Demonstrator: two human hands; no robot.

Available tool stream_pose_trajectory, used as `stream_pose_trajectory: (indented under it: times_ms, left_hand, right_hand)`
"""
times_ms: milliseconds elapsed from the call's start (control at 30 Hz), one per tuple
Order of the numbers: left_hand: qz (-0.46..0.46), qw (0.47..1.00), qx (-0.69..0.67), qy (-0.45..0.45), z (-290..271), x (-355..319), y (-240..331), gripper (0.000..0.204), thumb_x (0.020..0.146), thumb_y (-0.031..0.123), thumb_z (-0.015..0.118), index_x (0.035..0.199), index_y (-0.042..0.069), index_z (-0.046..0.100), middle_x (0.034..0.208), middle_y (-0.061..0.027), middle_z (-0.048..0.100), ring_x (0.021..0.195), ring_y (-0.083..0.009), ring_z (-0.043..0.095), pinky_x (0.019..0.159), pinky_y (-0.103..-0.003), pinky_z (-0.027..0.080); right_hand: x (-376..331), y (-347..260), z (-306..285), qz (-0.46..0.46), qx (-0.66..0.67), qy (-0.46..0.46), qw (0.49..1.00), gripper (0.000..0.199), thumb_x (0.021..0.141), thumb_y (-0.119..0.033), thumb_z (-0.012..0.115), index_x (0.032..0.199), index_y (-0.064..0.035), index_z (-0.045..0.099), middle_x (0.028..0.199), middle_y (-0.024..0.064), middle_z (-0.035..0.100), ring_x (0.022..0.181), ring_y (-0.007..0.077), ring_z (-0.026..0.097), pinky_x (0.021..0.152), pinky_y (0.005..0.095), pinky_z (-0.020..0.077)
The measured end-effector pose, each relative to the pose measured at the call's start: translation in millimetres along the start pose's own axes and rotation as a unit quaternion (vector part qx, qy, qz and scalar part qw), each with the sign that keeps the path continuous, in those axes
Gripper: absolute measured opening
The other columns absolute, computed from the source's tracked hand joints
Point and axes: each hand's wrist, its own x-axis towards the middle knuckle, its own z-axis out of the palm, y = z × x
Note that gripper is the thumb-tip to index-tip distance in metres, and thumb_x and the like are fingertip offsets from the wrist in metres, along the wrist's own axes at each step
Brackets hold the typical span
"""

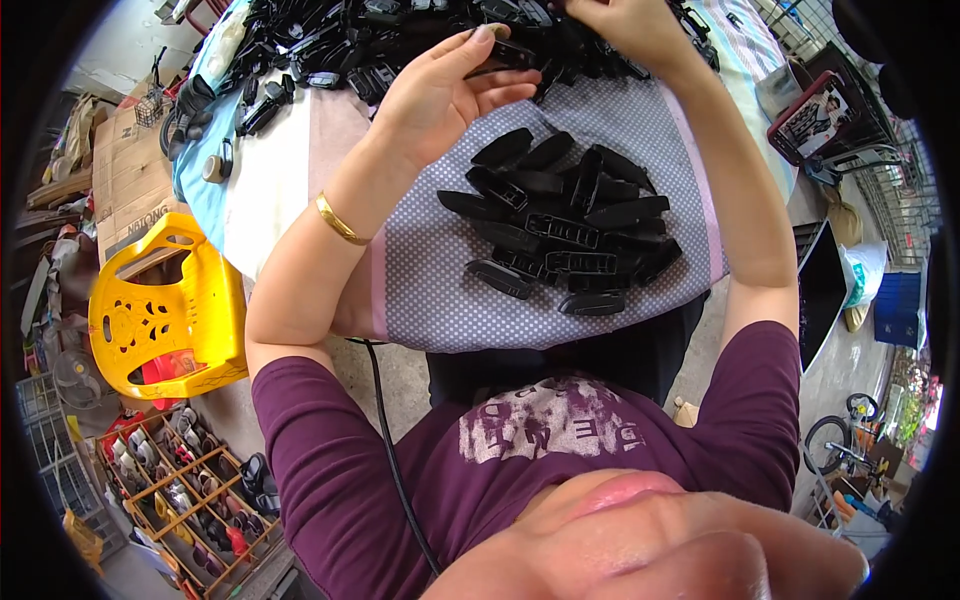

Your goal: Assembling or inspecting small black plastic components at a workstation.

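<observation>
My left hand (445, 95) is raised over the far part of the table, closed around a black plastic part (512, 54) between thumb and fingers. My right hand (630, 28) is at the top edge of the picture, by the large heap of black plastic parts (330, 45). Its fingers look curled, but the picture's edge cuts them off and whatever they hold is hidden. Nearer to me, below both hands, a smaller pile of long black plastic pieces (565, 232) lies loosely on the dotted grey tablecloth (420, 290). Some of these pieces show slotted frames.
A yellow plastic chair (215, 310) stands at the table's left. A small round object (213, 168) lies near the left table edge. To the right, a phone (815, 115) is propped on a stand. A black cable (380, 420) hangs down by my left side.
</observation>
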Motion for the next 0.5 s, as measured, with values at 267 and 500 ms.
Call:
stream_pose_trajectory:
  times_ms: [267, 500]
  left_hand:
    - [0.005, 0.984, 0.171, 0.044, 10, -6, -7, 0.036, 0.102, 0.016, 0.065, 0.133, 0.0, 0.058, 0.107, -0.0088, 0.069, 0.092, -0.018, 0.072, 0.073, -0.025, 0.054]
    - [0.126, 0.961, 0.233, 0.073, -21, -3, -9, 0.04, 0.101, 0.014, 0.068, 0.136, 0.0, 0.056, 0.109, -0.0072, 0.069, 0.09, -0.0154, 0.069, 0.076, -0.028, 0.057]
  right_hand:
    - [-35, -23, 49, 0.056, 0.199, 0.067, 0.976, 0.026, 0.09, 0.011, 0.058, 0.113, 0.0019, 0.066, 0.101, 0.0056, 0.07, 0.09, 0.012, 0.068, 0.078, 0.0259, 0.0582]
    - [-44, -37, 52, 0.01, 0.159, 0.016, 0.987, 0.025, 0.092, 0.011, 0.063, 0.116, 0.0041, 0.066, 0.105, 0.0056, 0.07, 0.096, 0.0131, 0.068, 0.086, 0.0269, 0.057]
